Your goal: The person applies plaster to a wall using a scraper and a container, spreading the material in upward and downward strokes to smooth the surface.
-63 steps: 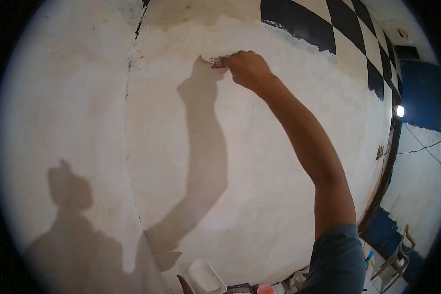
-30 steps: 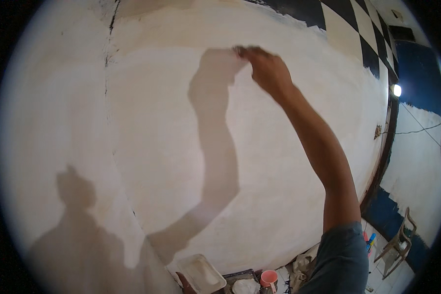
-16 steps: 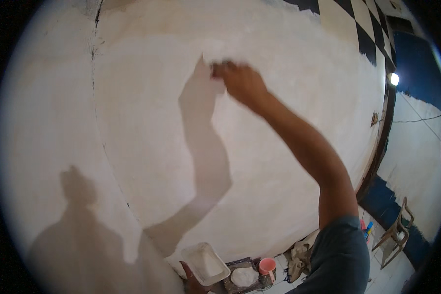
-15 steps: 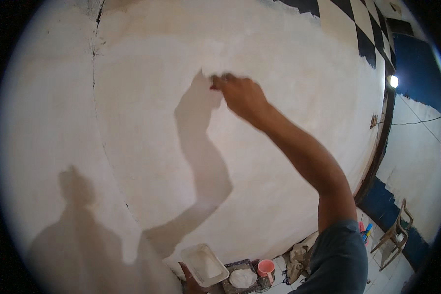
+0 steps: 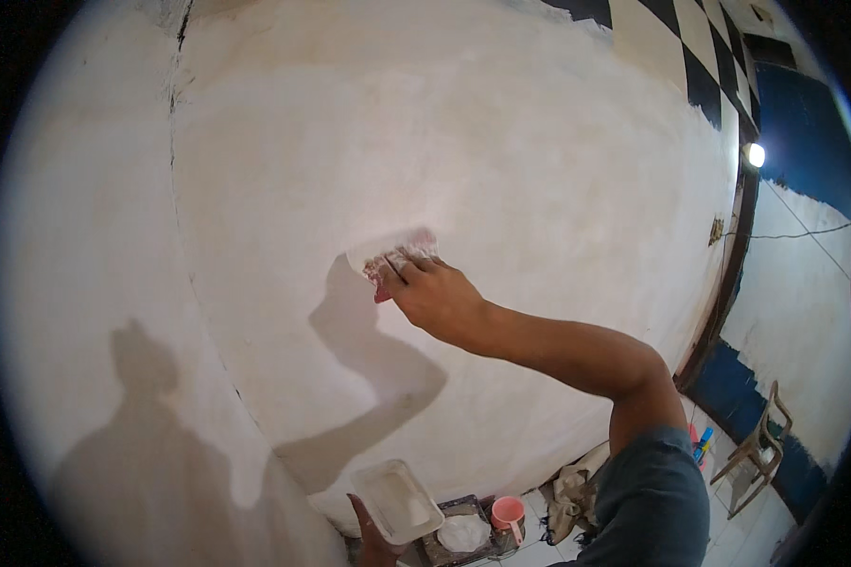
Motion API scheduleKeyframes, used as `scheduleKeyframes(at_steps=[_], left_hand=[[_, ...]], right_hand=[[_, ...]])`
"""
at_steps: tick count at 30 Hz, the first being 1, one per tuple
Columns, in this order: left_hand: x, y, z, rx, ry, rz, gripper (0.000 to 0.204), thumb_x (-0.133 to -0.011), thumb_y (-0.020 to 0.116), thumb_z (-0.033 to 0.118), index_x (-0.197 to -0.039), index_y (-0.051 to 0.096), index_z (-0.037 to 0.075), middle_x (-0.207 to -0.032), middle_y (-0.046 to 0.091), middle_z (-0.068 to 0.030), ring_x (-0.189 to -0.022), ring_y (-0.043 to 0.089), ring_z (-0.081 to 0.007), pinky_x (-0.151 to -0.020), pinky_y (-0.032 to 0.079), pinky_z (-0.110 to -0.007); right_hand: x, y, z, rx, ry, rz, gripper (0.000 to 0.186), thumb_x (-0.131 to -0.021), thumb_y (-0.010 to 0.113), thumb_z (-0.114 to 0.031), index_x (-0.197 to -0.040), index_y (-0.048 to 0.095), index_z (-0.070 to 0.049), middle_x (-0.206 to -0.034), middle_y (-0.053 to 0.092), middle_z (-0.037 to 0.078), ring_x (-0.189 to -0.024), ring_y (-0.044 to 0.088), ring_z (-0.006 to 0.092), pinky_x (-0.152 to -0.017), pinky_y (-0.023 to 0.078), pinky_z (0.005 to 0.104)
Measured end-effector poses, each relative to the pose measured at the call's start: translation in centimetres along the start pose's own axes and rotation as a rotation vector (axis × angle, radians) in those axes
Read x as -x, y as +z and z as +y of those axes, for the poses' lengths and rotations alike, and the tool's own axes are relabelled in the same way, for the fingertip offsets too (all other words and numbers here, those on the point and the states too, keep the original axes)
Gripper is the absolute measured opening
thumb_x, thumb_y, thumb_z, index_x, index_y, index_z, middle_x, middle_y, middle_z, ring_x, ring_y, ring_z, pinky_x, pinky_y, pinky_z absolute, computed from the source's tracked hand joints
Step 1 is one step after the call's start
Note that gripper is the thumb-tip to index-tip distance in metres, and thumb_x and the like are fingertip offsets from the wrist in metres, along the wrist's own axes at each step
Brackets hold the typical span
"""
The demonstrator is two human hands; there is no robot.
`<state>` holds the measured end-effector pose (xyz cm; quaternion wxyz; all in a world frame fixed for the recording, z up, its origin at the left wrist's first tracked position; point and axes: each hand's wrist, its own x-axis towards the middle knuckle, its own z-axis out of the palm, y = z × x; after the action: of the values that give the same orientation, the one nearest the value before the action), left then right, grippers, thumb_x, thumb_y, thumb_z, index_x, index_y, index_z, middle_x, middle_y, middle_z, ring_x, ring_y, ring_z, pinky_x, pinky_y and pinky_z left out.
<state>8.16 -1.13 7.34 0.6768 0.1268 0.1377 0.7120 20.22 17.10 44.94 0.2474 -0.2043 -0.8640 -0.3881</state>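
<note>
My right hand point(image 5: 430, 293) is closed on a red flat scraper point(image 5: 382, 294), smeared with white putty and pressed on the middle of the whitish wall point(image 5: 558, 208). My right arm stretches up from the lower right and casts a shadow on the wall. At the lower edge my left hand point(image 5: 369, 527) grips the side of a white plastic tray point(image 5: 399, 493) with pale material in it; most of its fingers are hidden.
Below sit a dark tray point(image 5: 454, 506) with a white lump, a pink mug point(image 5: 507, 513) and crumpled cloth point(image 5: 573, 491). At right are a plastic chair point(image 5: 766, 444), a lit lamp point(image 5: 753, 155), hanging wires and blue-and-white wall. Checkered paint covers the upper wall.
My right hand with the scraper has moved down from near the top of the wall to its middle, and the elbow bends more. The view has shifted, showing more of the floor items.
</note>
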Motion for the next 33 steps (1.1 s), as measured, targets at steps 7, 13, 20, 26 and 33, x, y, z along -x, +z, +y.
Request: scheduleKeyframes(at_steps=[7, 13, 20, 26, 33], left_hand=[[-0.7, 3.1, -1.9, -0.103, -0.051, 0.129, 0.084, -0.085, 0.032, 0.079, -0.143, 0.04, 0.019, -0.136, 0.051, -0.0074, -0.124, 0.049, -0.0319, -0.103, 0.04, -0.057], [-0.3, 3.9, -1.7, -0.103, -0.038, 0.072, 0.085, -0.086, 0.031, 0.079, -0.145, 0.037, 0.018, -0.138, 0.049, -0.0071, -0.126, 0.048, -0.0322, -0.103, 0.04, -0.057], [0.2, 5.4, -3.6, 0.045, -0.081, -0.016, 0.078, -0.092, 0.027, 0.072, -0.146, 0.035, 0.016, -0.141, 0.047, -0.0084, -0.127, 0.048, -0.0306, -0.104, 0.04, -0.051], [2.0, 8.0, -6.4, -0.031, -0.045, 0.056, 0.075, -0.095, 0.023, 0.068, -0.145, 0.036, 0.014, -0.14, 0.048, -0.0129, -0.123, 0.052, -0.0304, -0.103, 0.044, -0.05], [1.7, 11.1, -11.1, -0.07, -0.11, 0.215, 0.076, -0.095, 0.023, 0.068, -0.143, 0.037, 0.012, -0.136, 0.051, -0.0129, -0.12, 0.055, -0.0311, -0.101, 0.046, -0.05]], right_hand=[[-8.9, -11.3, 16.6, 0.155, 0.27, 0.518, 0.033, -0.087, 0.048, -0.005, -0.116, 0.063, -0.007, -0.111, 0.068, 0.012, -0.096, 0.066, 0.0314, -0.083, 0.053, 0.0422], [-8.5, -3.4, 11.8, 0.256, 0.398, 0.254, 0.04, -0.089, 0.053, -0.015, -0.126, 0.054, -0.002, -0.109, 0.065, 0.022, -0.1, 0.066, 0.0322, -0.078, 0.054, 0.0407], [16.2, 8.6, -7.4, -0.146, 0.107, -0.026, 0.045, -0.088, 0.055, -0.017, -0.128, 0.05, 0.004, -0.122, 0.057, 0.025, -0.116, 0.056, 0.0379, -0.094, 0.051, 0.0462], [24.3, 1.1, -9.4, -0.716, 0.477, 0.088, 0.043, -0.079, 0.057, 0.001, -0.121, 0.06, -0.004, -0.117, 0.063, 0.018, -0.107, 0.062, 0.0353, -0.091, 0.052, 0.0401], [30.9, -1.9, -8.9, -1.712, 1.457, 0.193, 0.021, -0.089, 0.055, -0.001, -0.109, 0.06, 0.002, -0.093, 0.065, 0.005, -0.078, 0.06, 0.0103, -0.069, 0.05, 0.0274]])
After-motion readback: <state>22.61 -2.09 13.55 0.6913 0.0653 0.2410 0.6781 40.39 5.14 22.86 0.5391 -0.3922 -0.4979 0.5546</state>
